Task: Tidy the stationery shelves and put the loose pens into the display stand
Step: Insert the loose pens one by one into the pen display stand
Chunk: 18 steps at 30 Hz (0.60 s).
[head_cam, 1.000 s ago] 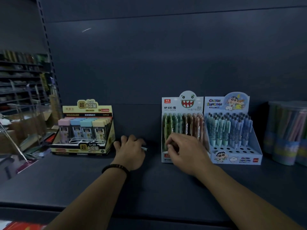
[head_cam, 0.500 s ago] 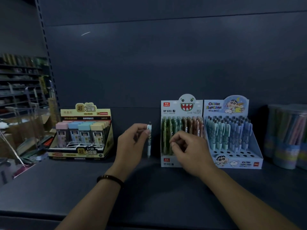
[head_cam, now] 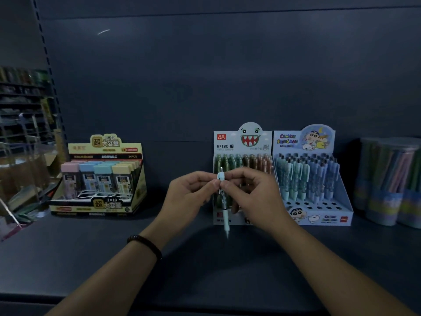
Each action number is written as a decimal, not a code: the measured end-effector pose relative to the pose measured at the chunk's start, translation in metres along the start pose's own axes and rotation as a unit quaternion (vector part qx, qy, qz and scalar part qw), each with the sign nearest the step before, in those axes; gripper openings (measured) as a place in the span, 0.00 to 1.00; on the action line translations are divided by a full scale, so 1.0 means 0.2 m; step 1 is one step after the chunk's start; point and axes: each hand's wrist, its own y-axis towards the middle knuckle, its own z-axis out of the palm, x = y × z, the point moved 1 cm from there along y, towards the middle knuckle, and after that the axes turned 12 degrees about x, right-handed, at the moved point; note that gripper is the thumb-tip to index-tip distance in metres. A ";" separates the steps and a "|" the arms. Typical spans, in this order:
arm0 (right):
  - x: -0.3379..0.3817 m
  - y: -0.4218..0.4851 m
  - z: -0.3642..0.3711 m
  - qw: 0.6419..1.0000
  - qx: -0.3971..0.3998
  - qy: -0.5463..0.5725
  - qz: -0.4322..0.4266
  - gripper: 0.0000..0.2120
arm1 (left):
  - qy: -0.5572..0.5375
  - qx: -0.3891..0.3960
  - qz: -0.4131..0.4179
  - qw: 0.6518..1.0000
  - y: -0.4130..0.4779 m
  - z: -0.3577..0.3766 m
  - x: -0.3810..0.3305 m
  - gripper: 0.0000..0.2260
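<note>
dim shop shelf, dark back panel. landmark for all positions: the toothy stand, a pale card display with a grinning face on its header, packed with green and brown pens.

- pen: one loose pen, pale body with a mint grip. held upright with the tip down, directly in front of the toothy stand's left half. the tip hangs just above the shelf, not touching it. it is not in any stand.
- left hand: in front of the toothy stand, a little to its left. thumb and fingertips pinch the pen near its top end. dark bead bracelet on the wrist.
- right hand: in front of the toothy stand's middle, covering its lower rows. fingers curled, thumb and forefinger pinch the same top end of the pen. the two hands' fingertips nearly meet there.
- cartoon stand: touching the toothy stand's right side. blue and mint pens fill its back rows, open holes show along the front.
- lead box: yellow display box of pastel cases, well to the left of the toothy stand.
- clear tubs: beyond the cartoon stand, far right of the toothy stand, contents blurred.
</note>
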 end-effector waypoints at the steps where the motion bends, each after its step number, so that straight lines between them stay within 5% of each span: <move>1: -0.01 0.00 0.00 1.000 0.005 0.004 0.000 0.04 | -0.003 -0.002 0.000 1.000 0.00 0.00 0.00 0.08; 7: -0.02 0.01 -0.02 1.000 -0.026 -0.003 0.005 0.05 | 0.039 -0.010 0.004 0.999 0.00 -0.01 0.00 0.09; 18: 0.07 -0.04 -0.18 0.988 -0.124 0.084 0.022 0.03 | 0.116 0.101 -0.037 0.987 -0.05 0.20 -0.11 0.13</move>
